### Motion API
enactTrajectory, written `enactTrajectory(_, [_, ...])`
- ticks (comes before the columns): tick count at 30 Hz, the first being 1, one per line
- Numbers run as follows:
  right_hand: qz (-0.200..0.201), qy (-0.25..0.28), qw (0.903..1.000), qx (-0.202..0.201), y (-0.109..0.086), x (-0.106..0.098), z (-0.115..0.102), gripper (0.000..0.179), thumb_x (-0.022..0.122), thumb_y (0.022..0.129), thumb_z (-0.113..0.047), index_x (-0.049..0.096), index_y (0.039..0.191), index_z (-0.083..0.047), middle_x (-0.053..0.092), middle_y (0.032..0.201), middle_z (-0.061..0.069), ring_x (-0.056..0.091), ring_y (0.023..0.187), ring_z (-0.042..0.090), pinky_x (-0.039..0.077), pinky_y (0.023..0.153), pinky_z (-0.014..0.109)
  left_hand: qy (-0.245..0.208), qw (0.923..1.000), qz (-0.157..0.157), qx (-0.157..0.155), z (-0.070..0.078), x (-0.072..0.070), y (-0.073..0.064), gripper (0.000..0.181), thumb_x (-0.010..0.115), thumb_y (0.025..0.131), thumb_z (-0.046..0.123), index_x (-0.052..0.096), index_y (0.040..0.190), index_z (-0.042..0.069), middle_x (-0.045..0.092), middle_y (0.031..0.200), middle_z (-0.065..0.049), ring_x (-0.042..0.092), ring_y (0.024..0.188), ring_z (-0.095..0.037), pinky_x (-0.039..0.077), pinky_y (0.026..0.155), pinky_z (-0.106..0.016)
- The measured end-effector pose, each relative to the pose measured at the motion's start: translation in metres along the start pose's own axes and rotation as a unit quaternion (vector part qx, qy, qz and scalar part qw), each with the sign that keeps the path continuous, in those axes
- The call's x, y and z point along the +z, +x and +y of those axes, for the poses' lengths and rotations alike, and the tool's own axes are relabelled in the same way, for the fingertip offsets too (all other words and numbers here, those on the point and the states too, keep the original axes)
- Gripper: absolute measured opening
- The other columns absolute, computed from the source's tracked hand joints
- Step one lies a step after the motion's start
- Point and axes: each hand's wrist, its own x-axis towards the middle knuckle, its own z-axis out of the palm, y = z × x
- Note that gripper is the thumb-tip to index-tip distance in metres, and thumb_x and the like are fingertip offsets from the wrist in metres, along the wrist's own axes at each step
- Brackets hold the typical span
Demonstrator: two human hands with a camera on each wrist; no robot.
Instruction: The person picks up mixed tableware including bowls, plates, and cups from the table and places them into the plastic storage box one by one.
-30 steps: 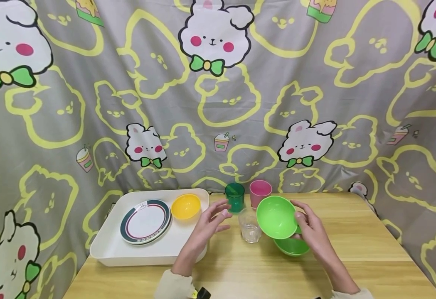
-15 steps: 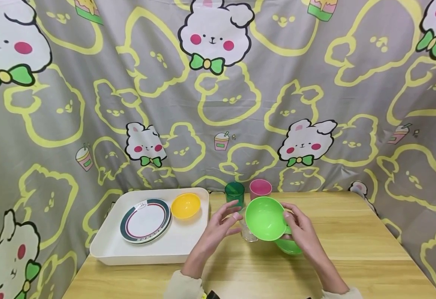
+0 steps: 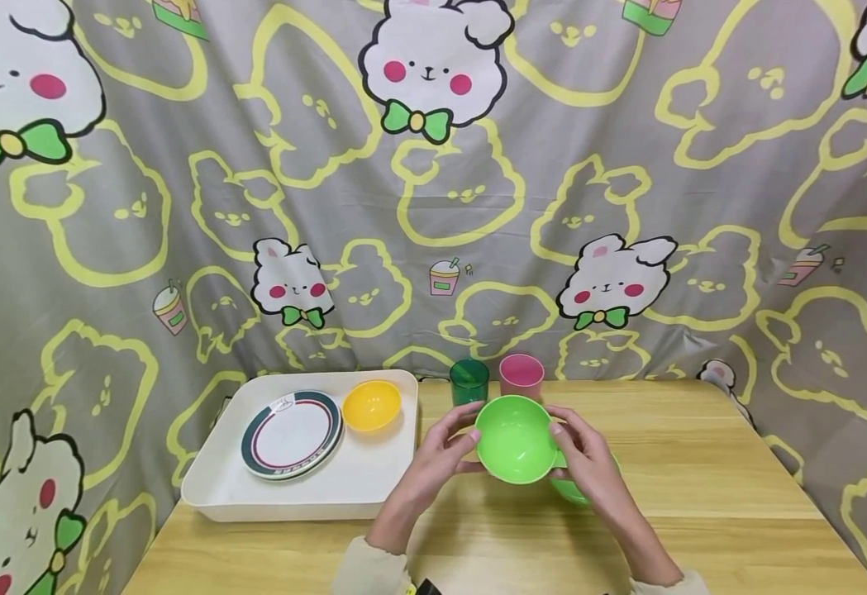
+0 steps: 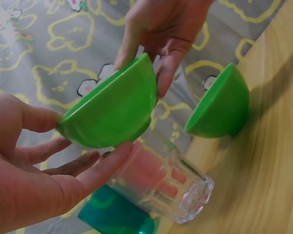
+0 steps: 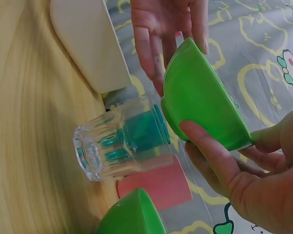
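Left hand (image 3: 433, 454) and right hand (image 3: 585, 454) hold green bowl (image 3: 516, 444) between them above table (image 3: 708, 479): thumbs at rim, part-curled fingers underneath, likely steadying it from both sides. Second green bowl (image 4: 224, 105) stands right. Left, white tray (image 3: 362, 473) groups stacked plates (image 3: 292, 434) beside yellow bowl (image 3: 371, 406). Far: pink cup (image 3: 521, 376).

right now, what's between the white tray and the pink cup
In the head view, the dark green cup stands between the white tray and the pink cup; the left hand partly hides the dark green cup's lower part.
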Motion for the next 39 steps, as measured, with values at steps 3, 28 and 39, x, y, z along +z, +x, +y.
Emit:
enactTrajectory(3, [-0.001, -0.008, 1.0000, 0.006, 0.000, 0.002, -0.001, 0.036, 0.048, 0.110, -0.016, 0.055, 0.143, -0.002, 0.064, 0.124, 0.025, 0.068, 0.086, 0.016, 0.064, 0.063, 0.040, -0.001, 1.0000, 0.004, -0.005, 0.000, 0.001, -0.001, 0.046, 0.054, 0.107, 0.014, 0.046, 0.152, 0.006, 0.047, 0.146, -0.020, 0.063, 0.118, -0.031, 0.062, 0.087, -0.047])
enactTrajectory(28, [-0.048, -0.008, 0.9987, -0.018, 0.010, 0.004, -0.008, 0.038, 0.049, 0.110, -0.017, 0.052, 0.144, 0.001, 0.061, 0.126, 0.029, 0.069, 0.095, 0.021, 0.065, 0.071, 0.043, 0.035, 0.9991, 0.017, -0.020, 0.020, -0.009, 0.003, 0.043, 0.056, 0.106, 0.012, 0.051, 0.148, 0.003, 0.051, 0.140, -0.021, 0.066, 0.112, -0.027, 0.062, 0.084, -0.045])
enactTrajectory(39, [-0.082, -0.083, 0.9906, -0.072, 0.017, -0.015, -0.007, 0.035, 0.055, 0.108, -0.018, 0.057, 0.139, -0.003, 0.063, 0.130, 0.025, 0.068, 0.107, 0.026, 0.065, 0.074, 0.041, 0.048, 0.9966, 0.066, -0.014, 0.035, -0.040, 0.000, 0.042, 0.053, 0.105, 0.006, 0.050, 0.146, -0.002, 0.050, 0.140, -0.026, 0.065, 0.110, -0.028, 0.061, 0.084, -0.051])
